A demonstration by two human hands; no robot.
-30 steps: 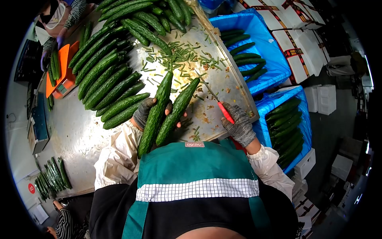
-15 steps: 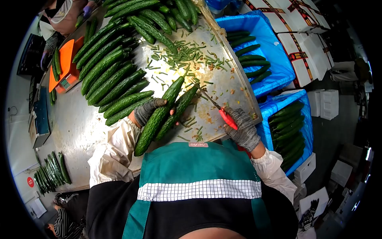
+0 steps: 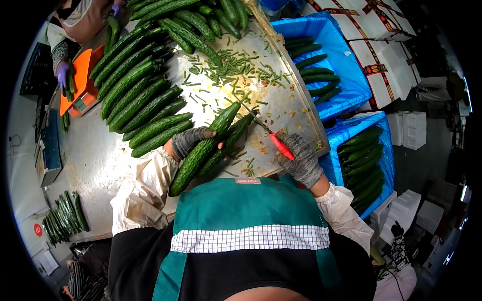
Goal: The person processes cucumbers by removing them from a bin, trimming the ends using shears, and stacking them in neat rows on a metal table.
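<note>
My left hand (image 3: 191,142), in a grey fingerless glove, is closed around two long, bumpy cucumbers held side by side. The upper cucumber (image 3: 205,153) slants up to the right, and the other cucumber (image 3: 236,133) lies partly behind it. In my right hand (image 3: 303,161), also gloved in grey, is a pair of red-handled scissors (image 3: 281,146). Its blades point up and left, with their tips at the stem end of the upper cucumber. Whether the blades touch the stem I cannot tell. Cut green stem pieces (image 3: 226,68) are scattered beyond on the metal table (image 3: 93,160).
Rows of cucumbers (image 3: 135,90) lie left of my hands. An orange scale (image 3: 83,93) stands farther left, where a co-worker's purple-gloved hand (image 3: 62,75) holds cucumbers. Two blue-lined crates (image 3: 359,85) of cucumbers and stacked white boxes (image 3: 369,50) are at right.
The scissor tips and the upper cucumber's stem end have come together. The co-worker's purple-gloved hand has moved onto the cucumbers at the scale. Another person's arm has appeared at lower right.
</note>
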